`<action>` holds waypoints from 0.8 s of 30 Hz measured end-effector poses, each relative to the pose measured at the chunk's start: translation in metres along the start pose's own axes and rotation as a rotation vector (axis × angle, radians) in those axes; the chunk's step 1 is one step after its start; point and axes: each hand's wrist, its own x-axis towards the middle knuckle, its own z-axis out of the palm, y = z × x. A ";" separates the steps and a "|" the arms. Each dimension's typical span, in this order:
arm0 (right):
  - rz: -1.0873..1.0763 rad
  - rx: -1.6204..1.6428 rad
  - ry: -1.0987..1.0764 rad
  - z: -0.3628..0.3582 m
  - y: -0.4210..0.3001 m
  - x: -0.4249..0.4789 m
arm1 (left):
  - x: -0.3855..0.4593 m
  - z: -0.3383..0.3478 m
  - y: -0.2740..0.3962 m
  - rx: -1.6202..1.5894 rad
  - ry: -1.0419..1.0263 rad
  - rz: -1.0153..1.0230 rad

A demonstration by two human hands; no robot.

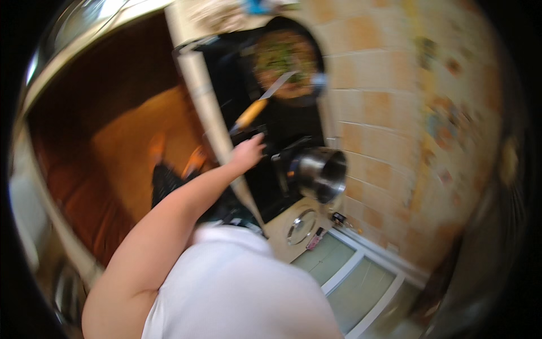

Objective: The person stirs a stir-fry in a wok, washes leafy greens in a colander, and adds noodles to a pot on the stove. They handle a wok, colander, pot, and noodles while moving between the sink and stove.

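Observation:
My left hand [247, 153] reaches over the front edge of a black cooktop [262, 182]. Its fingertips are blurred beside a dark shape, so whether they hold something cannot be told. Just beyond the hand, a utensil with a yellow handle [251, 113] slants up over a dark frying pan [319, 46], its metal end lying above the food. Green and brownish chopped food [275, 55] fills the pan. To the right of my hand a shiny steel pot [319, 171] stands without a lid, its inside partly visible. My right hand is out of view.
A glass lid [301, 226] lies on the pale counter [279, 245] near a small pink object [315, 238]. Tiled wall [377, 131] runs behind the cooktop. A glazed white frame [343, 271] is at lower right. My feet in orange slippers [194, 161] stand on the brown floor [131, 127].

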 end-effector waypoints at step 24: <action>-1.557 0.265 0.302 -0.267 -0.295 -0.450 | 0.010 0.017 0.005 -0.061 -0.183 -0.076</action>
